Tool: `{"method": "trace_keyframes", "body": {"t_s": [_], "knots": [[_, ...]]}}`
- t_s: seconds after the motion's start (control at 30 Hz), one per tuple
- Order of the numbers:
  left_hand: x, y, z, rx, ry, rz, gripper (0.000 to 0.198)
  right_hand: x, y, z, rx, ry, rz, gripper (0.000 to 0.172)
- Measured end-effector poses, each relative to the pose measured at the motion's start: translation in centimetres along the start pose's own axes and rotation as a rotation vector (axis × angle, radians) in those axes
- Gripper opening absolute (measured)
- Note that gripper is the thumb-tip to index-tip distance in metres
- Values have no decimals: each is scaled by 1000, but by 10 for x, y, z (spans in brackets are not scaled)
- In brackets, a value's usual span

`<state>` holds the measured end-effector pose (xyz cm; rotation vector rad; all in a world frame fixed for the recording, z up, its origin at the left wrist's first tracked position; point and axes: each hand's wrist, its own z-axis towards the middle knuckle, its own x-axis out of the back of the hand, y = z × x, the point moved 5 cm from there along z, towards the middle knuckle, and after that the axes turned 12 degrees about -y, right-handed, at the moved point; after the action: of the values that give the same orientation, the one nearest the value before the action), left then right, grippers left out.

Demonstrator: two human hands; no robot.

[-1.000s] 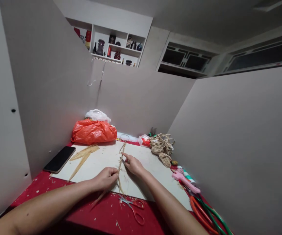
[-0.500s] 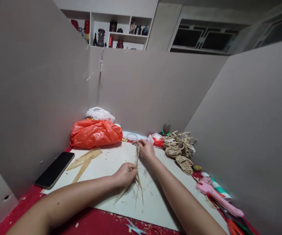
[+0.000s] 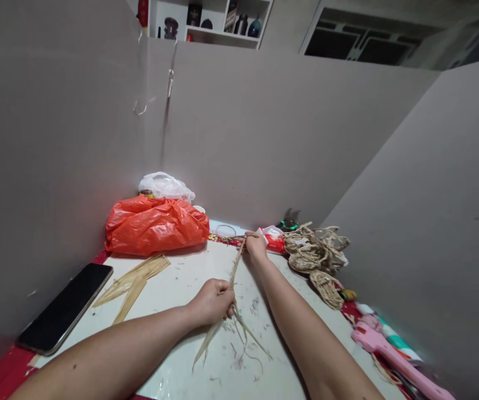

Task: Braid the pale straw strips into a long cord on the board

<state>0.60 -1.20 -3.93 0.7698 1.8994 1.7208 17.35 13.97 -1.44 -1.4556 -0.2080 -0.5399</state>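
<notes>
A thin twisted cord of dry straw-like fibre (image 3: 236, 265) stretches between my two hands above the white board (image 3: 189, 278). My left hand (image 3: 214, 301) pinches its lower part, and loose strands (image 3: 250, 332) fan out below the fingers. Further off, my right hand (image 3: 256, 245) is closed on the cord's upper end, close to a red-and-white tissue pack (image 3: 273, 240); its fingertips are partly hidden. Flat tan strips of dry husk (image 3: 133, 280) lie on the board to the left. Small fibre scraps are scattered under the cord.
A red plastic bag (image 3: 156, 226) and a white bag (image 3: 166, 186) sit at the back left. A phone (image 3: 66, 308) lies at the left edge. On the right are bundled fibre cords (image 3: 316, 250) and a pink glue gun (image 3: 393, 350). Grey panels (image 3: 256, 128) enclose the table.
The view has tilted down and come nearer. My right hand has moved slightly away and to the right along with the cord's upper end; the loose strands below my left hand have spread apart.
</notes>
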Motion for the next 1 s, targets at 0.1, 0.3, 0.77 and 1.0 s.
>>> {"method": "trace_keyframes", "body": {"t_s": [0.1, 0.3, 0.77, 1.0], "knots": [[0, 0, 0, -11, 3, 28, 14, -9, 7, 8, -172, -89, 189, 19], [-3, 5, -2, -24, -14, 84, 14, -22, 1, 16, -300, -252, 480, 22], [-4, 12, -7, -20, -28, 137, 13, -20, -35, -2, -81, -497, 608, 30], [-3, 7, -6, -27, 20, 41, 13, 0, -76, -25, 160, -446, 672, 42]]}}
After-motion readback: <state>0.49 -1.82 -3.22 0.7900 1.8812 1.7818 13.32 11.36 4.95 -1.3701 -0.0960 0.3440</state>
